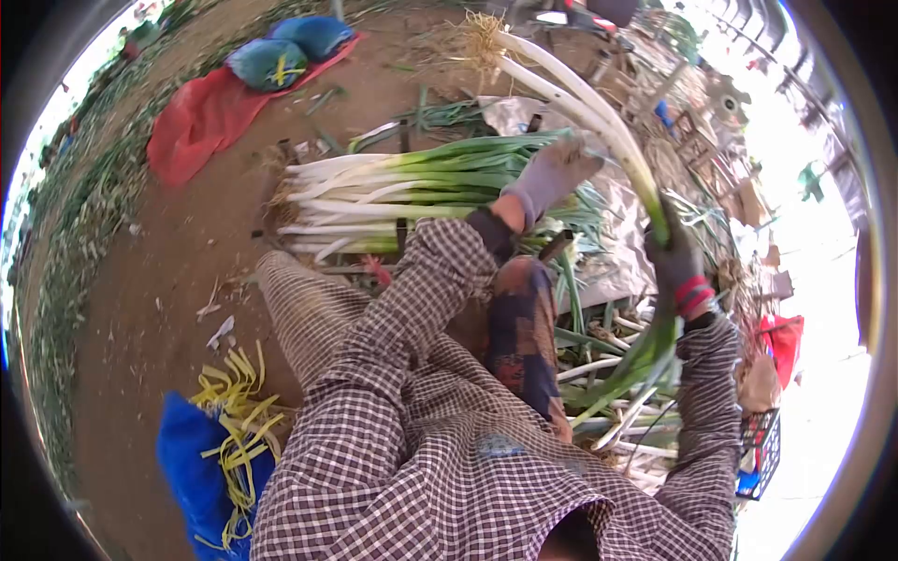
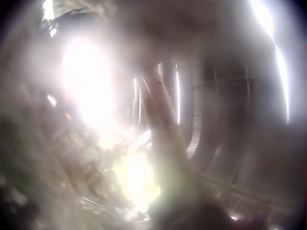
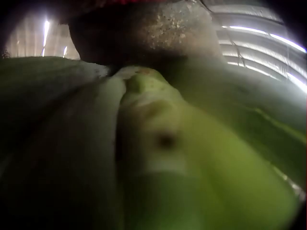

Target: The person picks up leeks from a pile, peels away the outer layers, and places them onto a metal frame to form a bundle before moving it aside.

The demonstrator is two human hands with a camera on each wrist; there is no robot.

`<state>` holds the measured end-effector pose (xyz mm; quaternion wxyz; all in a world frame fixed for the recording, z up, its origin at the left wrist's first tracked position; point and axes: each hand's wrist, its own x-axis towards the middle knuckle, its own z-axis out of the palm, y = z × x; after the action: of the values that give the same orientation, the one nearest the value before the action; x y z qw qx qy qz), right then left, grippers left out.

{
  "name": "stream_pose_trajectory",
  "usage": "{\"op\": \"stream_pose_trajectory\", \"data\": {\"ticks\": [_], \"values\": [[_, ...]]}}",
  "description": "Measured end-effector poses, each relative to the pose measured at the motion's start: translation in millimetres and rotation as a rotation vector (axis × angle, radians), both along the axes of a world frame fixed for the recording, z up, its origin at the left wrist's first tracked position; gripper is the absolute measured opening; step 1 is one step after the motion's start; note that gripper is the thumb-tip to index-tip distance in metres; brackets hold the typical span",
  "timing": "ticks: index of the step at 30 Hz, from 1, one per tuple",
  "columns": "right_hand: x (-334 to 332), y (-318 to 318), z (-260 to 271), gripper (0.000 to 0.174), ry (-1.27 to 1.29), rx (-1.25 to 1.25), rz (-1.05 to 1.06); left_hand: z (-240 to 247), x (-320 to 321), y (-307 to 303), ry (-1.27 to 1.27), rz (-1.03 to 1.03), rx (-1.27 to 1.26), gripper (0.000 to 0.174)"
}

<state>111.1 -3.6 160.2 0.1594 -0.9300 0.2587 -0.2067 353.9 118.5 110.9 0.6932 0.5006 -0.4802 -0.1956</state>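
Note:
In the head view my right hand (image 1: 678,262), in a dark glove with a red cuff, grips two long leeks (image 1: 608,126) where white turns to green. Their roots point up and away; the green leaves (image 1: 641,360) hang below the hand. My left hand (image 1: 554,178), in a dirty pale purple glove, has its fingertips right at the white shafts; I cannot tell whether they pinch them. Green leaves (image 3: 211,158) fill the right wrist view, below the soiled glove. The left wrist view is blurred, with a pale shaft (image 2: 160,103) crossing its middle.
A bundle of leeks (image 1: 402,196) lies between dark upright stakes, roots to the left. More loose leeks (image 1: 627,421) lie between my legs and right arm. Blue-green sacks (image 1: 267,64) on red netting, yellow ties (image 1: 238,421) on blue cloth and a black crate (image 1: 762,439) surround me.

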Motion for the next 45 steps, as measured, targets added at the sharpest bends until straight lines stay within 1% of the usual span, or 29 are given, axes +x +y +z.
{"op": "stream_pose_trajectory", "data": {"ticks": [1, 3, 4, 5, 6, 9, 11, 12, 13, 14, 15, 16, 18, 19, 22, 27, 28, 29, 30, 31, 33, 34, 36, 37, 38, 39, 42, 43, 45], "values": [[14.3, 2.5, 23.8, 0.072, 0.018, 0.100, 0.008, -1.3, 2.6, 25.8, -0.128, 0.085, 0.189, 0.034], [45.7, -6.6, 48.1, 0.066, 0.070, -0.101, 0.017, -35.0, -9.8, 57.2, 0.077, 0.060, 0.188, 0.025], [67.2, -22.0, 52.4, 0.065, 0.017, -0.280, 0.131, -41.8, -0.7, 76.7, 0.063, 0.006, 0.397, 0.030], [92.8, -35.1, 53.6, 0.064, -0.038, -0.454, 0.244, -61.7, 8.9, 89.1, 0.055, -0.009, 0.424, 0.026], [120.0, -35.1, 62.6, 0.065, -0.060, -0.494, 0.364, -78.0, 17.7, 101.8, 0.103, -0.010, 0.447, 0.023], [194.0, -10.9, 72.8, 0.067, 0.182, -0.421, 0.334, -93.2, 31.8, 137.4, 0.107, 0.024, 0.585, 0.019], [247.3, 19.2, 49.0, 0.067, 0.107, -0.640, 0.453, -108.2, 48.1, 155.2, 0.080, 0.033, 0.626, 0.019], [277.9, 21.7, 25.3, 0.065, 0.121, -0.412, 0.514, -131.6, 58.1, 159.1, 0.071, 0.028, 0.608, 0.020], [303.0, 40.7, 8.3, 0.060, 0.289, -0.464, 0.467, -146.6, 67.5, 164.9, 0.063, 0.024, 0.590, 0.021], [329.5, 37.2, -33.8, 0.057, 0.157, -0.500, 0.651, -139.2, 73.2, 176.5, 0.017, 0.038, 0.662, 0.022], [347.6, 51.5, -63.6, 0.061, 0.225, -0.474, 0.688, -147.4, 79.1, 185.4, 0.005, 0.070, 0.662, 0.023], [358.6, 78.6, -80.2, 0.070, 0.642, -0.516, 0.537, -161.3, 79.2, 188.8, -0.010, 0.103, 0.659, 0.023], [371.7, 88.4, -171.7, 0.076, 0.704, -0.571, 0.488, -179.5, 85.5, 205.9, 0.065, 0.168, 0.657, 0.026], [375.9, 93.3, -186.0, 0.077, 0.664, -0.569, 0.437, -182.4, 90.7, 208.6, 0.023, 0.187, 0.760, 0.027], [378.0, 98.1, -197.5, 0.082, 0.599, -0.509, 0.345, -178.5, 98.8, 208.7, -0.215, 0.248, 0.927, 0.035], [347.2, 72.5, -200.4, 0.083, 0.518, -0.527, 0.410, -161.1, 96.2, 197.5, -0.063, 0.022, 0.995, 0.040], [346.5, 72.6, -190.8, 0.073, 0.523, -0.356, 0.422, -166.5, 98.0, 195.1, -0.034, -0.027, 0.949, 0.038], [350.8, 71.1, -186.2, 0.061, 0.658, -0.371, 0.486, -144.9, 88.8, 192.9, 0.103, -0.074, 0.979, 0.039], [335.3, 72.2, -169.3, 0.051, 0.577, -0.401, 0.410, -131.6, 87.9, 180.9, 0.021, -0.147, 1.169, 0.038], [322.2, 68.9, -164.7, 0.050, 0.406, -0.399, 0.448, -176.7, 98.4, 192.3, -0.380, -0.247, 0.837, 0.037], [281.4, 69.2, -139.5, 0.038, -0.303, -0.584, 0.381, -165.2, 77.6, 182.5, -0.330, -0.244, 1.012, 0.033], [250.8, 51.1, -125.4, 0.038, -0.166, -0.538, 0.392, -158.9, 66.3, 179.0, -0.307, -0.243, 1.100, 0.031], [182.7, 32.8, -70.9, 0.038, 0.075, -0.403, 0.452, -202.5, 60.9, 183.2, -0.255, -0.253, 1.166, 0.025], [215.6, 45.3, -54.4, 0.038, 0.387, -0.269, 0.313, -241.8, 121.9, 211.5, -0.203, -0.257, 1.197, 0.023], [174.4, 12.5, -27.2, 0.038, 0.657, -0.122, 0.178, -248.4, 118.0, 208.0, -0.252, -0.234, 1.156, 0.021], [123.5, -36.2, -42.2, 0.041, 0.477, -0.091, 0.174, -254.4, 116.1, 206.5, -0.301, -0.207, 1.114, 0.020], [-41.7, -113.8, -25.0, 0.050, 0.654, 0.142, -0.477, -244.5, 94.9, 194.5, -0.514, -0.199, 0.856, 0.015], [-111.2, -138.9, -40.4, 0.049, 0.521, 0.139, -0.522, -241.1, 85.9, 188.7, -0.588, -0.211, 0.744, 0.014], [-208.3, -150.2, -60.3, 0.045, 0.668, -0.010, -0.800, -262.6, 75.2, 188.8, -0.406, -0.283, 0.881, 0.017]]}}
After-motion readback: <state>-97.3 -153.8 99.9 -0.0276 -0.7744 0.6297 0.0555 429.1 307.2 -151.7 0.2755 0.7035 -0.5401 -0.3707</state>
